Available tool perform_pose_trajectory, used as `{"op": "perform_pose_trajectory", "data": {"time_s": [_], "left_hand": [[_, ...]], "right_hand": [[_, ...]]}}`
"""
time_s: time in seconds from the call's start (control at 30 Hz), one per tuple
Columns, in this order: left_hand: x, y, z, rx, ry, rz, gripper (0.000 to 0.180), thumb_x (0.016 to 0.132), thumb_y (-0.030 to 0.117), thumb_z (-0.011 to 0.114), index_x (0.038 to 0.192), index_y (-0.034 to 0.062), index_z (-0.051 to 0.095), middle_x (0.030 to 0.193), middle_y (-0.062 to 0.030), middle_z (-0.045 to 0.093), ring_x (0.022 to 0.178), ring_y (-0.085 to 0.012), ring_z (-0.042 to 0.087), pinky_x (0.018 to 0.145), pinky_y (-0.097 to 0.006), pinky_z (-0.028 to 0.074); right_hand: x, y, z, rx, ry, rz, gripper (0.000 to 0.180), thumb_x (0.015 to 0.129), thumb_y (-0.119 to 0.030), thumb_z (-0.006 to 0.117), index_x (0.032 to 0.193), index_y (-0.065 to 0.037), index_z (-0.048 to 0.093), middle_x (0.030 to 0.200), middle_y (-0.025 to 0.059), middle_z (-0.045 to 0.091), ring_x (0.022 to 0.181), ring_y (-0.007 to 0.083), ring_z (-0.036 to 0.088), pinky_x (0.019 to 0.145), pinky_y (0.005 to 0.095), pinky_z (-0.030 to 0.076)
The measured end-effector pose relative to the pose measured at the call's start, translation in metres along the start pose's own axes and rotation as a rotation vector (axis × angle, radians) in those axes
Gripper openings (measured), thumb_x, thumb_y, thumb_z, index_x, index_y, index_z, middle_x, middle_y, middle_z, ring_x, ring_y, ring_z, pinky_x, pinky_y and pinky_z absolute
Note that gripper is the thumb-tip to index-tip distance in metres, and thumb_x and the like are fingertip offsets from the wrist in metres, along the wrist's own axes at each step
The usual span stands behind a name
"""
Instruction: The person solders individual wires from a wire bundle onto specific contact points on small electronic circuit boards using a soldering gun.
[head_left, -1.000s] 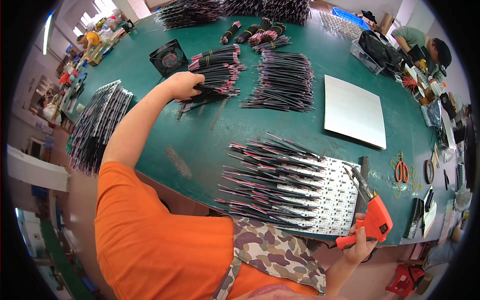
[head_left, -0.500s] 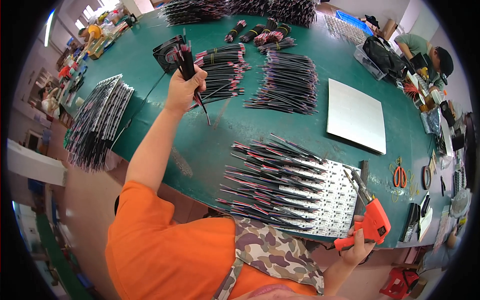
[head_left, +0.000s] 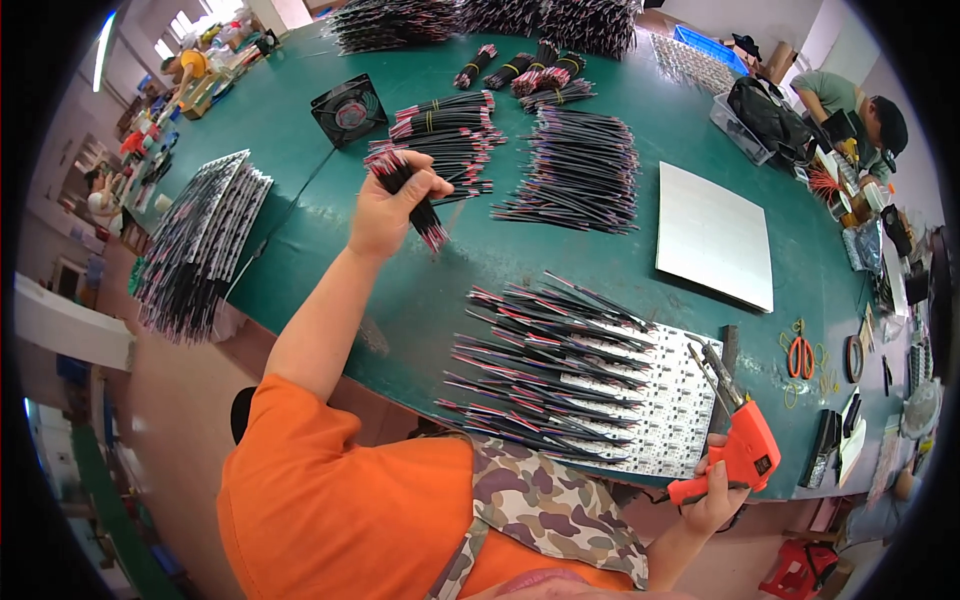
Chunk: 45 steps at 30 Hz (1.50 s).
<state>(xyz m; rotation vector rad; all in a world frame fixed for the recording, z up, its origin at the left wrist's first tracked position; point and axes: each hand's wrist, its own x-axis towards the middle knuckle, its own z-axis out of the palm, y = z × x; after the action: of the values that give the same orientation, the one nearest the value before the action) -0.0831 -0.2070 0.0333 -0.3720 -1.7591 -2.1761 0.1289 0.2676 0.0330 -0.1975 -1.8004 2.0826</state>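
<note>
The wearer's two hands [head_left: 384,216], one held bunch of wires [head_left: 424,212], one red soldering gun [head_left: 742,450], one black fan [head_left: 349,110], one pair of orange-handled scissors [head_left: 799,345], one black bag [head_left: 765,115] and three large wire heaps [head_left: 392,25] are counted.

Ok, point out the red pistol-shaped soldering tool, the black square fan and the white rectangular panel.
Red pistol-shaped soldering tool [head_left: 749,447]: head view, on its plastic body.
Black square fan [head_left: 349,112]: head view, near its hub.
White rectangular panel [head_left: 714,238]: head view, middle of its upper face.
</note>
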Motion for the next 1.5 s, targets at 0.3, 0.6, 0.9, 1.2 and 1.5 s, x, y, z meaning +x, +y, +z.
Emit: {"op": "perform_pose_trajectory", "data": {"time_s": [0.3, 0.6, 0.9, 1.2, 1.5], "left_hand": [[0.003, -0.014, 0.018, 0.049, -0.018, -0.151, 0.020, 0.096, 0.016, 0.064, 0.110, 0.0021, 0.064, 0.089, -0.0051, 0.068, 0.081, -0.0145, 0.063, 0.078, -0.030, 0.051], [0.027, 0.016, 0.140, 0.740, -0.655, 0.156, 0.025, 0.085, 0.003, 0.071, 0.108, 0.0038, 0.065, 0.086, -0.0027, 0.061, 0.078, -0.0152, 0.059, 0.069, -0.029, 0.049], [0.019, -0.016, 0.251, 0.940, -1.263, 0.497, 0.039, 0.071, 0.006, 0.072, 0.109, 0.0118, 0.065, 0.081, -0.0069, 0.060, 0.070, -0.0303, 0.062, 0.059, -0.039, 0.051], [0.001, -0.061, 0.265, 0.937, -1.399, 0.384, 0.038, 0.068, 0.012, 0.071, 0.106, 0.0103, 0.063, 0.079, -0.0054, 0.057, 0.069, -0.0278, 0.063, 0.056, -0.041, 0.051], [0.002, -0.068, 0.259, 0.871, -1.349, 0.385, 0.035, 0.070, 0.014, 0.071, 0.104, 0.0097, 0.064, 0.078, -0.0052, 0.057, 0.067, -0.0277, 0.063, 0.054, -0.041, 0.051]], "right_hand": [[-0.002, 0.001, -0.013, -0.006, -0.016, 0.002, 0.047, 0.089, -0.007, 0.060, 0.132, 0.007, 0.045, 0.110, 0.0192, 0.062, 0.072, 0.0111, 0.055, 0.067, 0.0240, 0.048], [0.009, -0.006, -0.032, 0.059, -0.032, 0.032, 0.048, 0.090, -0.017, 0.062, 0.129, 0.008, 0.049, 0.116, 0.0240, 0.064, 0.077, 0.0170, 0.064, 0.068, 0.0300, 0.053], [0.031, -0.037, -0.052, -0.036, -0.092, 0.119, 0.046, 0.085, -0.008, 0.065, 0.126, 0.008, 0.053, 0.114, 0.0221, 0.065, 0.089, 0.0204, 0.066, 0.076, 0.0338, 0.055], [0.047, -0.031, -0.042, -0.215, -0.187, 0.187, 0.035, 0.079, 0.006, 0.066, 0.113, 0.007, 0.062, 0.100, 0.0109, 0.068, 0.079, 0.0129, 0.061, 0.071, 0.0277, 0.050], [0.059, -0.024, -0.030, -0.393, -0.303, 0.169, 0.034, 0.081, 0.001, 0.067, 0.114, 0.008, 0.062, 0.096, 0.0107, 0.069, 0.074, 0.0100, 0.059, 0.071, 0.0263, 0.049]]}}
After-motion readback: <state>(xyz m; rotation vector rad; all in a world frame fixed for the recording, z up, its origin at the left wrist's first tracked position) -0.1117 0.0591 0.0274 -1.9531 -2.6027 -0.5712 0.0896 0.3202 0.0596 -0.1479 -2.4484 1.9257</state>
